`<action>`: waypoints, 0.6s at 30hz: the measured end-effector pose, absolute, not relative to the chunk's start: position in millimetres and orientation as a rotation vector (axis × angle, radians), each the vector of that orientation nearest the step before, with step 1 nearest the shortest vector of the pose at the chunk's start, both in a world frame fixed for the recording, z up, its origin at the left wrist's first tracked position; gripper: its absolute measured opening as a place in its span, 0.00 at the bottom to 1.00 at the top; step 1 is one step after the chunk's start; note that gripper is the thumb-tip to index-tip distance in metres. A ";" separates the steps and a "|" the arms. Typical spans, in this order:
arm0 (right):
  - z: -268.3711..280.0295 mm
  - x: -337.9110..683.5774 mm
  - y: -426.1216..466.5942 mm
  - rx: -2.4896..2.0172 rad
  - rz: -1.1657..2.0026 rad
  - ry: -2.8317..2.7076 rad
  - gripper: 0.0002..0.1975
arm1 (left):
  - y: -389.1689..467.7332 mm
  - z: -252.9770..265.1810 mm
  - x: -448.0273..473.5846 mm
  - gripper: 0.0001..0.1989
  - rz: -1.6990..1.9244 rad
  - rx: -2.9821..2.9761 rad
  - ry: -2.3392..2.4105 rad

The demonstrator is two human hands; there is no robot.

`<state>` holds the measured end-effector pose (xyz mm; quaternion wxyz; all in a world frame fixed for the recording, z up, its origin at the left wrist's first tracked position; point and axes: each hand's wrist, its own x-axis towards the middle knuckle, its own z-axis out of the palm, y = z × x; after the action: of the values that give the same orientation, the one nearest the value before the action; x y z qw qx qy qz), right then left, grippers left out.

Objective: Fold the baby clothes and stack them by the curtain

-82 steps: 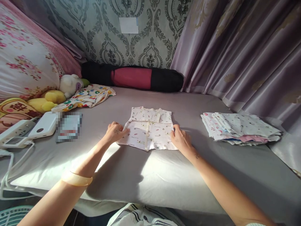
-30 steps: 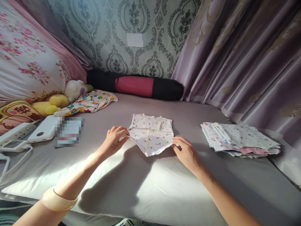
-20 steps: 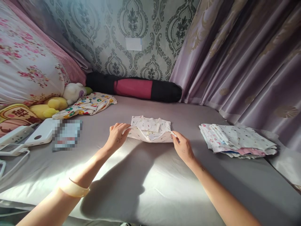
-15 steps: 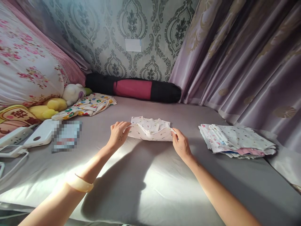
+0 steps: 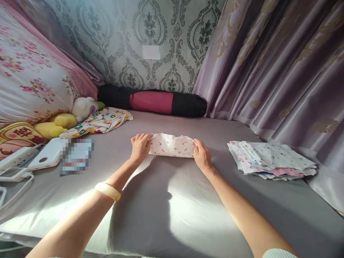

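A small white garment with a scattered print lies folded over into a narrow band on the grey bed sheet. My left hand pinches its left end, fingers closed on the cloth. At the opposite end my right hand grips the right corner between thumb and fingers. The garment's far layer is covered by the part folded over it. Off to the right sits a stack of folded printed clothes, apart from my right hand.
A black and red roll bag lies along the wall. At left are a colourful printed garment, plush toys, a power strip, a white device and a blurred-out packet. Purple curtains hang at right.
Both hands have moved slightly away from me and closer together. The garment's near edge has been carried over its far part, which showed before and is now covered.
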<state>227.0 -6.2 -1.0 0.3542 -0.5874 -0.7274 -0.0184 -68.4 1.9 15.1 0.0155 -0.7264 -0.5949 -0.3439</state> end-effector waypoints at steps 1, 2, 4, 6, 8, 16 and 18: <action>-0.8 226.7 -3.2 -1.545 -0.050 -1.894 0.19 | 4.9 13.5 -67.8 0.16 -1.056 -2.258 -1.859; -0.4 226.4 -0.4 -1.570 -0.053 -1.909 0.19 | 8.1 12.0 -67.0 0.17 -1.042 -2.257 -1.869; 0.7 225.8 5.0 -1.621 -0.060 -1.940 0.19 | 14.9 9.2 -65.4 0.17 -1.016 -2.256 -1.896; 2.3 225.0 9.7 -1.686 -0.067 -1.966 0.19 | 22.0 6.7 -63.6 0.17 -0.984 -2.255 -1.939; 4.1 224.2 13.6 -1.761 -0.067 -1.992 0.19 | 28.9 4.2 -62.0 0.17 -0.934 -2.255 -1.985; 6.7 221.9 22.6 -1.939 0.004 -2.072 0.19 | 45.6 -6.3 -61.3 0.17 -0.734 -2.289 -2.068; 6.0 222.0 23.6 -1.951 0.018 -2.067 0.18 | 46.7 -6.2 -61.3 0.17 -0.707 -2.289 -2.092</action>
<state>222.0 23.6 6.0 0.1491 -0.6787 -0.7190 0.0064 -61.3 46.7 -6.2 -0.0192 -0.7196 -0.6576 -0.2222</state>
